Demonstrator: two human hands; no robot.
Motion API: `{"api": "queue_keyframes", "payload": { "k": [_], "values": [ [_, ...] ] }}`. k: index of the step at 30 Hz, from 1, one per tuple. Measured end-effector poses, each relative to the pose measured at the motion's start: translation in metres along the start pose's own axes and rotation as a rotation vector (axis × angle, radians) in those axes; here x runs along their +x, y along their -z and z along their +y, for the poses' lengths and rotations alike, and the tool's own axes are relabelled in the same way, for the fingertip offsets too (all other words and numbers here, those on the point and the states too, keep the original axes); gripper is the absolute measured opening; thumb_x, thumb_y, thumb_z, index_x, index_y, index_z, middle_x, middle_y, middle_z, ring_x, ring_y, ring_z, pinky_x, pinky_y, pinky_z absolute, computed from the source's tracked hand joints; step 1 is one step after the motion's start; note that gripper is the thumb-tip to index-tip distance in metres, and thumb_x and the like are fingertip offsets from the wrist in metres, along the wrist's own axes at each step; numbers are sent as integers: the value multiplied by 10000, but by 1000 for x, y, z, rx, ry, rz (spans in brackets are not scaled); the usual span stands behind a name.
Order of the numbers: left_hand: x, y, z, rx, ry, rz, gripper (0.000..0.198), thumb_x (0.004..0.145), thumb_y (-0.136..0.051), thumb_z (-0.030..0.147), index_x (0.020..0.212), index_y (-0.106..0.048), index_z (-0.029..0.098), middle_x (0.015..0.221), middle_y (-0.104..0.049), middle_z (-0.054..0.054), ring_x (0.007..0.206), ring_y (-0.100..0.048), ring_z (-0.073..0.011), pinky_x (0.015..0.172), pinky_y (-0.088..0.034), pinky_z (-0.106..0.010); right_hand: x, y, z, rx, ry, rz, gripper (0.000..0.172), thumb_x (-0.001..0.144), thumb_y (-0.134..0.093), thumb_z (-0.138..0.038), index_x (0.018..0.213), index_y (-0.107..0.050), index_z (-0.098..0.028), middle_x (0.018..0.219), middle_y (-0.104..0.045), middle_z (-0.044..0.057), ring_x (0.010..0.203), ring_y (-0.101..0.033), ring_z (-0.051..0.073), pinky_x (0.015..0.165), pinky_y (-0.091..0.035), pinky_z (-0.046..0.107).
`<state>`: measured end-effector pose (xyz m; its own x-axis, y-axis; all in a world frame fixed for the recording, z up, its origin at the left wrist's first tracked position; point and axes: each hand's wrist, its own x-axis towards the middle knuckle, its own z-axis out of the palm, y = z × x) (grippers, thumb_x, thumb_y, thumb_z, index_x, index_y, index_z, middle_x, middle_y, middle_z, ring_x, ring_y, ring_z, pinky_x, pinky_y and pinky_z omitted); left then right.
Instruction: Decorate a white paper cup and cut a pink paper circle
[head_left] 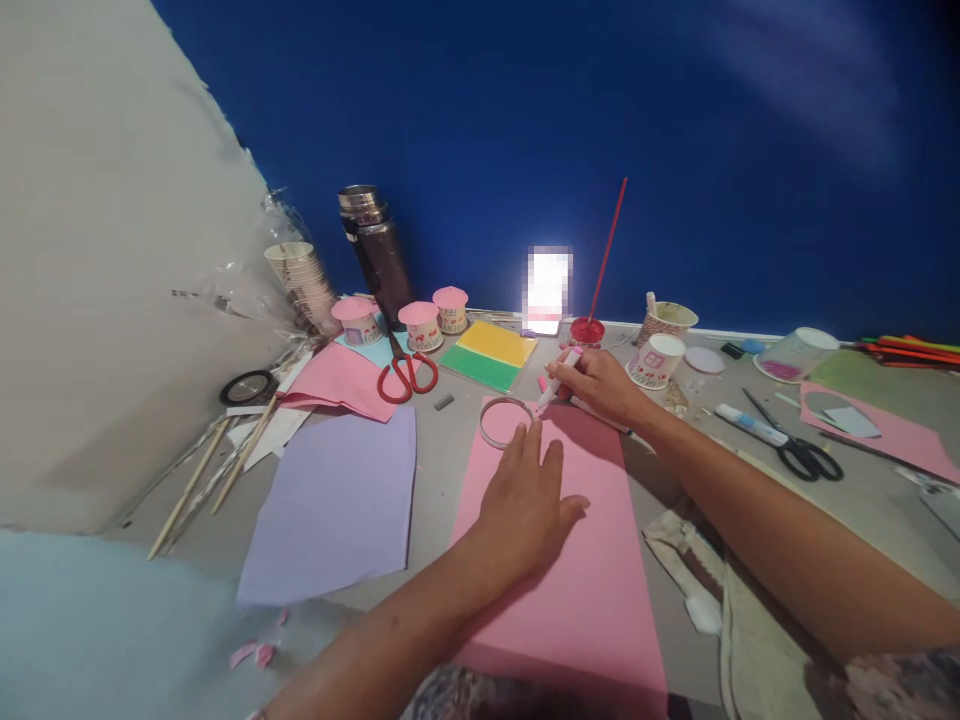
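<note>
Head view, right hand (596,382) gripping one marker (556,388), left hand (525,492) spread against one ring (482,424)

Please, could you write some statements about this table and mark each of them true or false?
1. The right hand holds a marker. True.
2. The left hand holds a cup. False: it rests on the pink sheet, at the edge of the ring.
3. The purple paper lies to the right of the pink sheet. False: it lies to the left.
4. Three cups near the flask have pink tops. True.
</note>
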<state>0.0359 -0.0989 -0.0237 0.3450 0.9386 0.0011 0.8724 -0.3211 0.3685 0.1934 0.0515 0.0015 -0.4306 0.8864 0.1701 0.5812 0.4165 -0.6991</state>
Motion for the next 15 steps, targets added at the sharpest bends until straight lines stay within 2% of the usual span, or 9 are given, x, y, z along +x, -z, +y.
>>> {"api": "queue_keyframes", "payload": {
  "k": [3, 5, 7, 9, 12, 15],
  "values": [
    [4, 14, -10, 43, 27, 67, 269, 1010, -669, 286, 1224, -647, 124, 1433, -605, -228, 1413, -548, -371, 1148, -491, -533, -12, 7, 2, 61, -9, 109, 403, 1033, -490, -432, 812, -719, -185, 805, -795, 84, 777, -717, 217, 774, -514, 325],
    [7, 23, -20, 125, 69, 59, 173, 1021, -622, 226, 1143, -688, 123, 1260, -665, -183, 1234, -623, -335, 1046, -523, -484, -21, 10, 5, 92, -9, 191, 362, 1030, -520, -459, 961, -744, -183, 882, -816, 90, 829, -737, 234, 804, -533, 340],
    [10, 29, -29, 210, 86, 42, 165, 1030, -579, 194, 1064, -728, 130, 1166, -688, -159, 1143, -638, -320, 986, -516, -460, -32, 13, 11, 52, 20, 264, 323, 1013, -565, -449, 1071, -758, -196, 1009, -838, 103, 879, -750, 253, 823, -546, 362],
    [13, 33, -38, 277, 78, 22, 208, 1026, -556, 165, 967, -755, 144, 1098, -708, -145, 1102, -644, -316, 947, -502, -447, -45, 13, 18, -83, 77, 305, 301, 1013, -573, -399, 1150, -767, -214, 1173, -832, 120, 970, -756, 276, 864, -552, 387],
    [18, 34, -48, 334, 61, 5, 272, 1000, -533, 101, 880, -771, 152, 1025, -732, -140, 1050, -657, -313, 893, -489, -441, -62, 13, 31, -335, 124, 290, 334, 1043, -534, -344, 1246, -755, -196, 1244, -806, 156, 1071, -744, 312, 882, -546, 408],
    [23, 33, -51, 365, 43, 8, 301, 969, -515, 37, 884, -778, 156, 1014, -751, -133, 1035, -672, -307, 878, -483, -436, -73, 13, 43, -497, 107, 197, 360, 1060, -530, -324, 1326, -720, -172, 1286, -778, 171, 1115, -724, 322, 863, -532, 400]
  ]
}}
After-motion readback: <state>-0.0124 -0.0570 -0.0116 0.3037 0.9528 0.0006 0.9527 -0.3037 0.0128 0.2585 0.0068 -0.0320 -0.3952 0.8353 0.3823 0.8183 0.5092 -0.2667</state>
